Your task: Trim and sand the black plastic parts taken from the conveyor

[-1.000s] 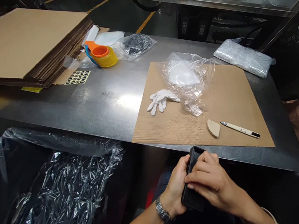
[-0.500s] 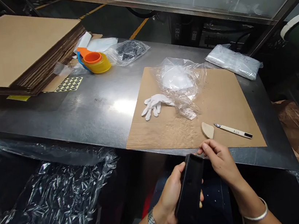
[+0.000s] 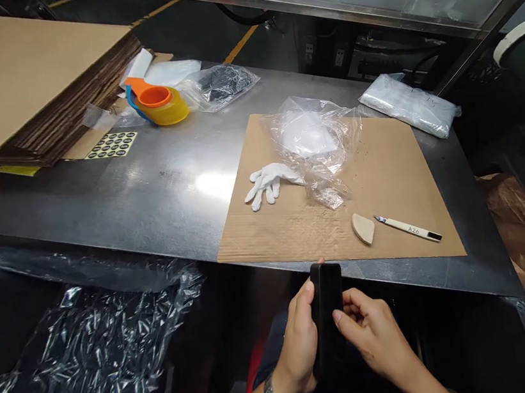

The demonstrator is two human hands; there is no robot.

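My left hand (image 3: 300, 336) is wrapped round a long black box-shaped part (image 3: 327, 304), held up just off the table's front edge. What kind of part it is I cannot make out, and its lower end fades into the dark. On its right side my right hand (image 3: 375, 333) grips the edge, thumb in front and fingers curled. Beyond the hands, a pale wedge-shaped block (image 3: 364, 229) rests on the cardboard sheet (image 3: 399, 172). Beside that block lies a craft knife (image 3: 408, 227) marked A26.
A white glove (image 3: 271, 182) and a clear plastic bag (image 3: 310, 135) lie on the cardboard. Farther left are a tape dispenser (image 3: 158, 104), a sticker sheet (image 3: 111, 145) and stacked cardboard (image 3: 33, 72). A wrapped packet (image 3: 408, 105) sits back right; black plastic lining (image 3: 86, 368) fills the lower left.
My right hand has moved down from beyond the part's far end to its right edge. The black part has turned more upright and shifted slightly left in my left hand.
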